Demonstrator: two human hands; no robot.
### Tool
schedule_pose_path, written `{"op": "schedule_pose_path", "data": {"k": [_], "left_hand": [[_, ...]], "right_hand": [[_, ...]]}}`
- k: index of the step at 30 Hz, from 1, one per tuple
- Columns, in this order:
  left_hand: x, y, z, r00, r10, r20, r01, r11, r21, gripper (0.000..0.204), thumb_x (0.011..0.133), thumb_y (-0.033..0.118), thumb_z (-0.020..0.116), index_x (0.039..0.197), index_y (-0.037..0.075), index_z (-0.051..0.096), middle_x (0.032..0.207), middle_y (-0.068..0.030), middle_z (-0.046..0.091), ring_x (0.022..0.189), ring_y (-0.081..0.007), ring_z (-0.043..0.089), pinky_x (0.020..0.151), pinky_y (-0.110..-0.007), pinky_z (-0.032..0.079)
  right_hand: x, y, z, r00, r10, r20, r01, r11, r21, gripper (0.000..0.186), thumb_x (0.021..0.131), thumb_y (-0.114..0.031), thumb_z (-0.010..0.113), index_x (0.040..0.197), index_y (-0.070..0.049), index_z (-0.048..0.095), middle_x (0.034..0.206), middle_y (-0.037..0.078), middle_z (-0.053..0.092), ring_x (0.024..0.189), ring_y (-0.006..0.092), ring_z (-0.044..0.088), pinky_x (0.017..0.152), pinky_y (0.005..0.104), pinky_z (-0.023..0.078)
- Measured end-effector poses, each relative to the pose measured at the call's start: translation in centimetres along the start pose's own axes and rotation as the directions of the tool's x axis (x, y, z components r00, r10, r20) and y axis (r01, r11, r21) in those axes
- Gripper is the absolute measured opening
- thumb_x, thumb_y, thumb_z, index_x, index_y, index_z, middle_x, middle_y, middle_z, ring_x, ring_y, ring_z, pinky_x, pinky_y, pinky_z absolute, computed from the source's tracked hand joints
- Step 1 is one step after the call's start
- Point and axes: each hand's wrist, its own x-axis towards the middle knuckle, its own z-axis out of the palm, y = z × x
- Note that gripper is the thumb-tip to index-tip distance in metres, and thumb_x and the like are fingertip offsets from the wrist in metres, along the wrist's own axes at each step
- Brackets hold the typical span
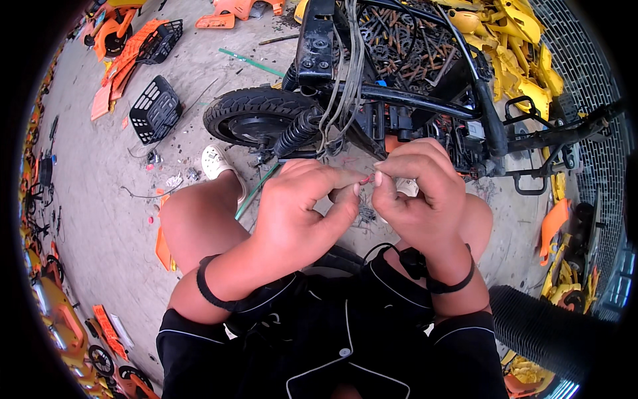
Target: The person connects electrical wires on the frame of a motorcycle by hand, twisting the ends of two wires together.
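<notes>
Both hands meet over the gap between my knees, fingertips almost touching. My left hand (302,199) pinches a small red piece (365,180) between thumb and forefinger; it is too small to name. My right hand (422,193) is closed in a pinch just beside it, and what its fingertips hold, if anything, cannot be made out. Just beyond the hands stands a black scooter frame (425,100) with a rear wheel (256,110), a coil-spring shock absorber (299,132) and a bundle of grey cables (345,80) hanging over it.
Rusty metal parts (405,50) lie heaped behind the frame. Yellow body panels (518,40) are piled at the far right. A black plastic basket (156,110) sits on the concrete floor to the left, near orange panels (126,63). A green strip (252,63) lies behind the wheel.
</notes>
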Motion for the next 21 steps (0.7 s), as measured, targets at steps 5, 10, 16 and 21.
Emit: {"op": "schedule_pose_path", "data": {"k": [5, 10, 16, 21], "left_hand": [[-0.4, -0.4, 0.3, 0.986, -0.163, 0.010, 0.163, 0.973, -0.162, 0.013, 0.095, 0.000, 0.070, 0.106, -0.002, 0.077, 0.089, -0.0082, 0.078, 0.081, -0.0131, 0.071, 0.076, -0.028, 0.055], [-0.1, -0.2, 0.5, 0.975, -0.221, 0.005, 0.214, 0.939, -0.271, 0.013, 0.094, 0.001, 0.072, 0.105, -0.002, 0.076, 0.086, -0.0094, 0.076, 0.078, -0.0126, 0.071, 0.072, -0.027, 0.056], [0.2, -0.7, 1.3, 0.982, -0.171, -0.083, 0.147, 0.961, -0.235, 0.011, 0.088, 0.002, 0.075, 0.099, 0.000, 0.077, 0.076, -0.0100, 0.073, 0.068, -0.0172, 0.070, 0.065, -0.030, 0.054], [0.3, -1.1, 1.5, 0.990, -0.064, -0.125, 0.050, 0.993, -0.111, 0.012, 0.085, 0.002, 0.076, 0.097, 0.000, 0.077, 0.076, -0.0116, 0.072, 0.067, -0.0238, 0.070, 0.065, -0.033, 0.054]], "right_hand": [[0.1, 0.1, -0.5, 0.996, -0.013, 0.093, 0.012, 1.000, 0.012, 0.021, 0.077, -0.001, 0.082, 0.096, -0.007, 0.075, 0.090, 0.007, 0.071, 0.082, 0.0258, 0.067, 0.072, 0.0351, 0.054], [0.0, -0.4, -0.2, 0.989, -0.088, 0.121, 0.102, 0.987, -0.121, 0.023, 0.077, -0.003, 0.084, 0.098, -0.006, 0.075, 0.095, 0.007, 0.071, 0.082, 0.0265, 0.065, 0.072, 0.0358, 0.054], [0.0, -0.5, 0.0, 0.986, -0.121, 0.117, 0.141, 0.974, -0.180, 0.024, 0.076, -0.003, 0.084, 0.098, -0.005, 0.074, 0.096, 0.006, 0.070, 0.081, 0.0266, 0.065, 0.072, 0.0366, 0.055], [0.0, -0.3, 0.1, 0.986, -0.126, 0.112, 0.144, 0.975, -0.172, 0.023, 0.076, -0.003, 0.084, 0.096, -0.005, 0.073, 0.094, 0.006, 0.070, 0.081, 0.0267, 0.065, 0.072, 0.0365, 0.055]]}}
